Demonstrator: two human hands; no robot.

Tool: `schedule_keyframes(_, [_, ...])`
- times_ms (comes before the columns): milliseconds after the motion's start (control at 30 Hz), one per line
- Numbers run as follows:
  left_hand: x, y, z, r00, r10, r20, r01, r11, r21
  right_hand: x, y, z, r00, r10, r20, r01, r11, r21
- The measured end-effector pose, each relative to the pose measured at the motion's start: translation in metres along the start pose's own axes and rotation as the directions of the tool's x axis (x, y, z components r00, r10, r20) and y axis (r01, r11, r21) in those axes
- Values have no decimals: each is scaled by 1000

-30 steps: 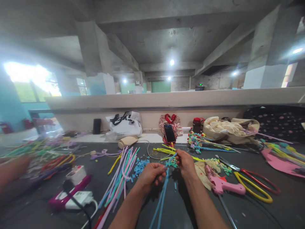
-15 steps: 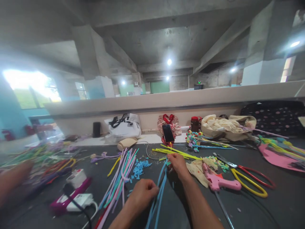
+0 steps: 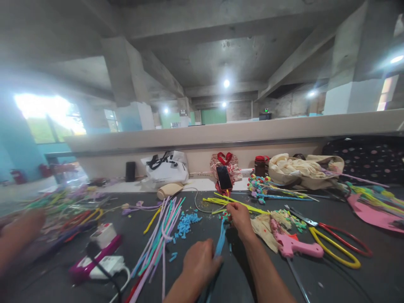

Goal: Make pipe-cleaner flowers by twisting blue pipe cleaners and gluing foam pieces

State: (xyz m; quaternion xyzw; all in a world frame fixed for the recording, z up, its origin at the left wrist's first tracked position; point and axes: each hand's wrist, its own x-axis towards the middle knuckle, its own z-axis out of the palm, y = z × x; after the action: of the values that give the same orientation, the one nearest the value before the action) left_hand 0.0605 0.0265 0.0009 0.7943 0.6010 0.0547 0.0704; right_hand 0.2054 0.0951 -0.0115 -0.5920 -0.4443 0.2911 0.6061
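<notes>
Long blue pipe cleaners (image 3: 221, 239) run upright between my hands, bunched together and smeared by motion lower down. My left hand (image 3: 199, 261) is closed around them below the middle, its thumb blurred. At their upper end my right hand (image 3: 239, 217) is pinched shut, the tips hidden behind its fingers. Small green and red bits show beside those fingertips. Left of the bunch lie cut blue pieces (image 3: 187, 224) in a loose pile. Yellow pipe cleaners (image 3: 252, 206) lie just behind my right hand. Purple, pink and teal pipe cleaners (image 3: 159, 240) are spread to the left.
A pink glue gun (image 3: 299, 246) rests on a cloth at right, beside large scissors (image 3: 339, 240) with red and yellow handles. A power strip (image 3: 94, 259) with plugs sits at left. A phone (image 3: 224, 177) leans at the back. Another person's blurred arm (image 3: 20, 242) reaches in from the left.
My left hand has moved right and closed onto the blue pipe cleaners, which are now drawn closer together. My right hand stays at their upper end. The view has shifted slightly.
</notes>
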Motion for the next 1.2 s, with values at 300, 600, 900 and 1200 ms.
schedule_keyframes(300, [-13, -24, -5, 1000, -22, 3, 22, 1000, -1, -4, -1, 3, 993, -65, 102, 85, 975, -203])
schedule_keyframes(600, [13, -22, 6, 992, -75, -104, 70, 996, -49, -11, -8, 5, 970, -117, 215, 199, 886, -418])
schedule_keyframes(900, [16, -86, -47, 900, -345, -265, 342, 938, -61, -12, -4, 12, 949, -152, 278, 277, 822, -497])
schedule_keyframes(1200, [22, -108, -36, 895, -374, -242, 379, 925, -25, -8, -3, 5, 954, -155, 256, 278, 774, -569])
